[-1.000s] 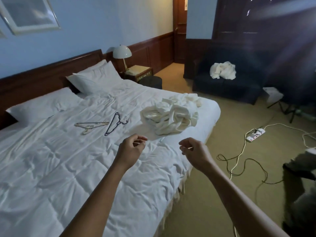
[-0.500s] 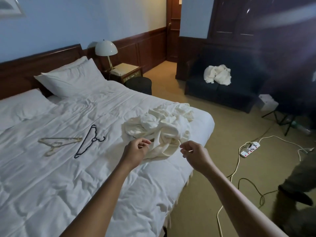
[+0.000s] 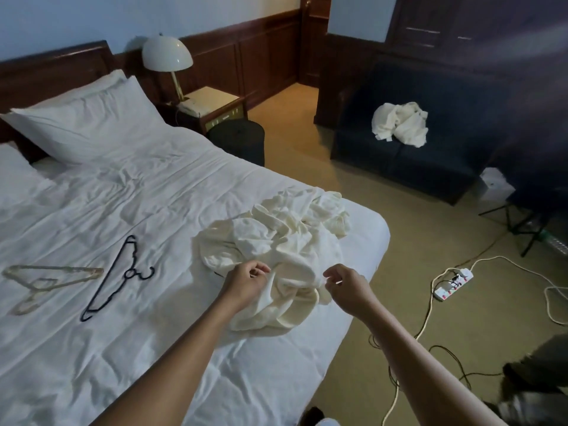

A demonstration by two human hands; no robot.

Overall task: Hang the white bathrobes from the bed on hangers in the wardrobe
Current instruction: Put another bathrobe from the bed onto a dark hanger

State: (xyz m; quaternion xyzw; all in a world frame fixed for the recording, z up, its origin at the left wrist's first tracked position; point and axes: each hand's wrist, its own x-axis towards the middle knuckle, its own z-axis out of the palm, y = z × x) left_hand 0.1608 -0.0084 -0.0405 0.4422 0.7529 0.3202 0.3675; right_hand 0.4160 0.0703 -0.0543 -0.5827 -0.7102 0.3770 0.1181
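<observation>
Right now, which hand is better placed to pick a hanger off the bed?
Left. The left hand is at the side of the bathrobe pile nearest the black hanger and pale hanger; the right hand is farther away.

I find no text, label, brand, number or sign that I can read; marks on the floor's power strip (image 3: 453, 284) are too small.
</observation>
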